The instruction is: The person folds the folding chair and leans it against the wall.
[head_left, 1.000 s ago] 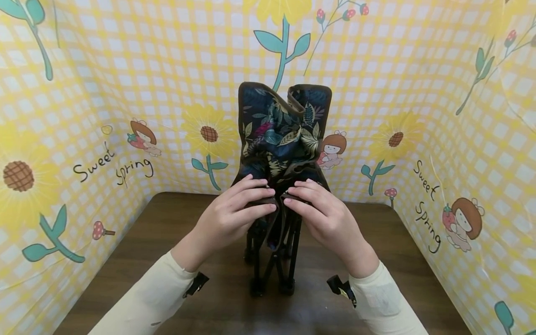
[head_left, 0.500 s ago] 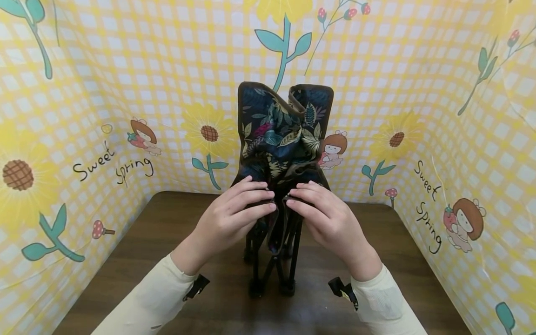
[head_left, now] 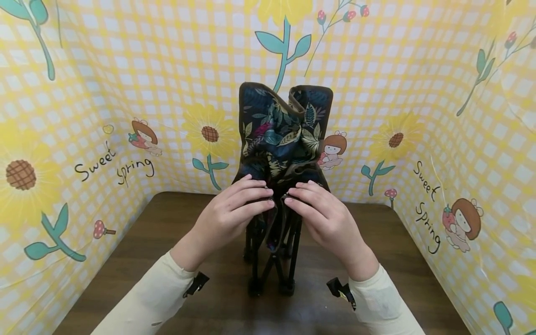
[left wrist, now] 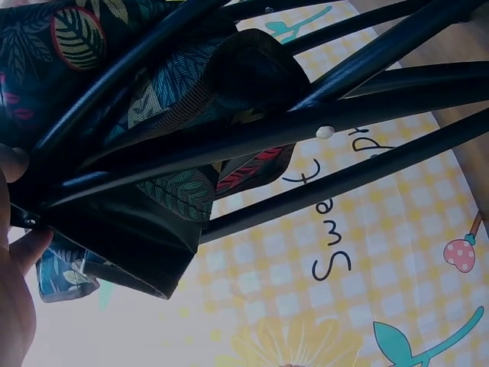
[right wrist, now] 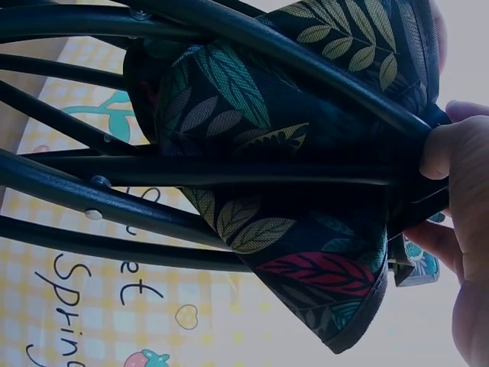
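A small folded camping chair (head_left: 281, 139) with dark leaf-print fabric and a black metal frame (head_left: 272, 260) stands upright on the brown table (head_left: 188, 223). My left hand (head_left: 234, 211) grips the front left corner of the bunched seat, fingers curled over it. My right hand (head_left: 322, 211) grips the front right corner the same way. The two hands nearly meet at the middle. In the left wrist view the black frame tubes (left wrist: 306, 130) and folded fabric (left wrist: 176, 99) fill the frame. The right wrist view shows the leaf fabric (right wrist: 306, 191) pinched by my right fingers (right wrist: 451, 145).
A yellow checked backdrop (head_left: 125, 93) with sunflowers and cartoon figures walls the table on the left, back and right. Bare table surface lies on both sides of the chair and in front of it.
Almost nothing has moved. Both hands keep the same grip on the seat's front corners, with only a slight shift of the fingers.
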A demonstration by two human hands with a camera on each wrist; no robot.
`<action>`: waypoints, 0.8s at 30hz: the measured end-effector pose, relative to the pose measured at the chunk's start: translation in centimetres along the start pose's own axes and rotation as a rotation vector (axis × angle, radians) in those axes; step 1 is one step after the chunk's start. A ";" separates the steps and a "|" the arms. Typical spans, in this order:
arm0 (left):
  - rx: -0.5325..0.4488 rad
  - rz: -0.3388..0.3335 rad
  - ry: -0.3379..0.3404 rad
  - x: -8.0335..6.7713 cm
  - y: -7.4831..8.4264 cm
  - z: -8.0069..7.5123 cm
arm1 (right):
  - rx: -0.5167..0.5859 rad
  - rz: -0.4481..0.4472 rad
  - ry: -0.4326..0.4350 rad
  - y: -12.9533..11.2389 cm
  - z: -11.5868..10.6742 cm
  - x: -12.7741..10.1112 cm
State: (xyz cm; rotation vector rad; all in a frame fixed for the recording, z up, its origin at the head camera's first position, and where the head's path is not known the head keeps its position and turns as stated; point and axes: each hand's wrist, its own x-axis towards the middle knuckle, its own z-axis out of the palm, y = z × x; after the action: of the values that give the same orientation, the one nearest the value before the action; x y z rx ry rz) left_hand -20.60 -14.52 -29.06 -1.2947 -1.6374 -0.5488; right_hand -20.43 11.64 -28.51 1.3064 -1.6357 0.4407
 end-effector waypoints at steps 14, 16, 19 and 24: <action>0.010 -0.020 0.007 0.0 0.5 -0.2 | 0.021 0.022 -0.012 -0.3 -0.1 -0.1; 0.016 -0.029 0.013 0.0 0.6 -0.2 | 0.022 0.028 -0.009 -0.4 -0.1 0.0; 0.020 -0.042 0.021 0.1 0.8 -0.3 | 0.020 0.032 0.001 -0.6 -0.2 0.1; 0.022 -0.046 0.024 0.1 0.8 -0.3 | 0.017 0.030 0.013 -0.7 -0.3 0.1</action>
State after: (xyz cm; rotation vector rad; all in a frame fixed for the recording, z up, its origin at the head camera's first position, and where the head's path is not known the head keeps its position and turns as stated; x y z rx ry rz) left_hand -19.70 -14.44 -28.96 -1.2332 -1.6526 -0.5703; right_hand -19.73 11.54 -28.48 1.2903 -1.6455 0.4811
